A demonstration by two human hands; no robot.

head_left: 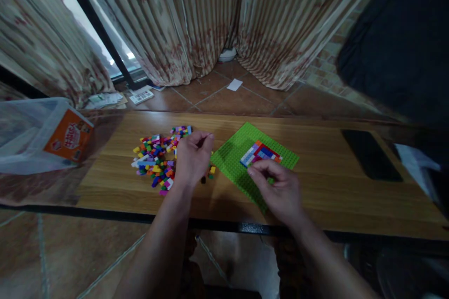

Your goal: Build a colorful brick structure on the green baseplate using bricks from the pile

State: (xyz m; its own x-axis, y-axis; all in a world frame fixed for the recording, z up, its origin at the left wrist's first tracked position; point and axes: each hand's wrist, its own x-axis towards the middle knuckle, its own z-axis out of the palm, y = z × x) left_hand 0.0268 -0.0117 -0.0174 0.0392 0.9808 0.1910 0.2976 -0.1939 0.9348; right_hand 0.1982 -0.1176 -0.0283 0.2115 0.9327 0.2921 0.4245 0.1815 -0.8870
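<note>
A green baseplate (228,159) lies turned cornerwise on the wooden table. Bricks in red, blue, orange, white and light blue form a flat patch (263,152) on it. Over the plate's near part is my right hand (280,189), thumb and index finger pinched beside the patch's near edge. Whatever it pinches is hidden. To the left, my left hand (194,156) hovers at the right side of a loose pile of coloured bricks (154,159), covering some of them. Its fingers are closed together, and I cannot make out anything between them.
A dark phone-like slab (372,154) lies on the table's right part. At the left stands a clear plastic tub (31,135) with an orange label. The table's dark front edge (245,228) runs below my forearms. Curtains (196,23) hang behind the table.
</note>
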